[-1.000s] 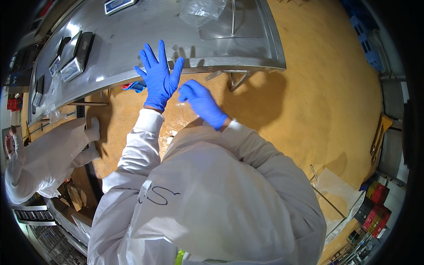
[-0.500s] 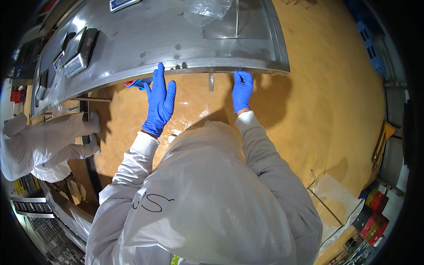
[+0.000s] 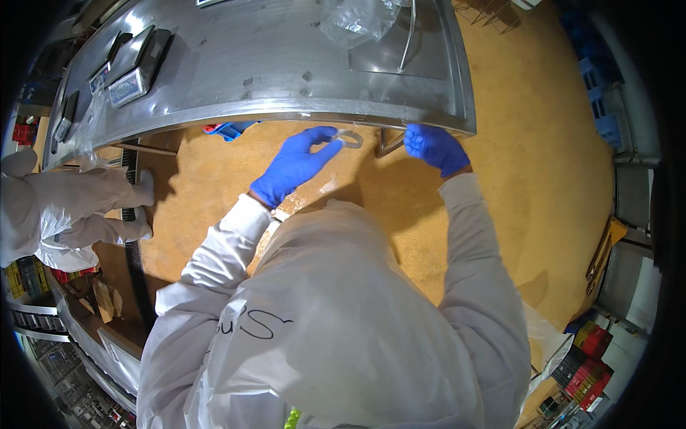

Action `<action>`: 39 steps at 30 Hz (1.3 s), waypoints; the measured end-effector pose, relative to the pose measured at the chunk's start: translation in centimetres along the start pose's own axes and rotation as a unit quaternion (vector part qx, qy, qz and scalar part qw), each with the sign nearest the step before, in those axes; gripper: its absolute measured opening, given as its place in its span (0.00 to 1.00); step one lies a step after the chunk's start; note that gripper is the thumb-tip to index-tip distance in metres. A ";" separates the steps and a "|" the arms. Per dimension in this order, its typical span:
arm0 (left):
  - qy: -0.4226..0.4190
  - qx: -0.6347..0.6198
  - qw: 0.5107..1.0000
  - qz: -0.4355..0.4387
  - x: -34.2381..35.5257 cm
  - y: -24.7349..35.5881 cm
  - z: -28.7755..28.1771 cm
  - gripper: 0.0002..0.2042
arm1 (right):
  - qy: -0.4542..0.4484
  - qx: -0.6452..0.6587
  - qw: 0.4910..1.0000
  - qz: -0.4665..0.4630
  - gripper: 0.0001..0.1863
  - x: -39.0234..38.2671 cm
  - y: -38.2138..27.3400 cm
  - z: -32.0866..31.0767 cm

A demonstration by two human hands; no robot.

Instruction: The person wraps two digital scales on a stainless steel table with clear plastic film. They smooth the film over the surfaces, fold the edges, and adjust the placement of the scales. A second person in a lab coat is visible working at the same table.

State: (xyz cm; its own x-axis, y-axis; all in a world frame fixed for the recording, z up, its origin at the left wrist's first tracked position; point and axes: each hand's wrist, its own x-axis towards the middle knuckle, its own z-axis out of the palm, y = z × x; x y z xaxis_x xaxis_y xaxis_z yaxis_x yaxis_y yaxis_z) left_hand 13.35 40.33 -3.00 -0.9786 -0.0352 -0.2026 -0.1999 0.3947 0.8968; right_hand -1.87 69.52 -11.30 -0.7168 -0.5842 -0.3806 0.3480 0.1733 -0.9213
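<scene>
Since half a second ago my left hand (image 3: 296, 166) dropped from flat and spread against the table edge to a pinch, and my right hand (image 3: 434, 146) slid further right along the rim. Left fingers now narrow, thumb and forefinger closed on a small clear ring (image 3: 349, 138), looks like a roll of transparent tape, held in the air just under the front edge of the steel table (image 3: 286, 71). Right fingers curled at the table rim near the corner; can't tell if they grip a tape end or just touch the metal. A clear strip between the hands is not visible enough to call.

Handling guess: the ring is light, thin, a bit flexible, slick outside, sticky if it is tape. Best held at the rim by two fingertips as now; squeezing hard would likely deform it.

Around: clear plastic bag (image 3: 357, 18) on the tabletop, blue object (image 3: 227, 129) under the table, another person in white (image 3: 64, 207) at left, orange floor (image 3: 543, 179).
</scene>
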 end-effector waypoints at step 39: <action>-0.089 -0.674 0.733 0.038 -3.0 -5.5 -33.7 0.14 | -0.440 -0.254 0.861 0.021 0.06 14.9 -31.8 42.2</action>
State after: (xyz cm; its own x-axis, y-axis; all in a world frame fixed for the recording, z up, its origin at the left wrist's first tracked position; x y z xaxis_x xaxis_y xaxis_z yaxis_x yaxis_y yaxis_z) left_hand 15.72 7.31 5.98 -0.9916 0.1070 -0.0728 -0.1285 -0.8795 0.4581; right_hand 1.83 21.84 15.68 0.1023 -0.9052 -0.4124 -0.1061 0.4023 -0.9093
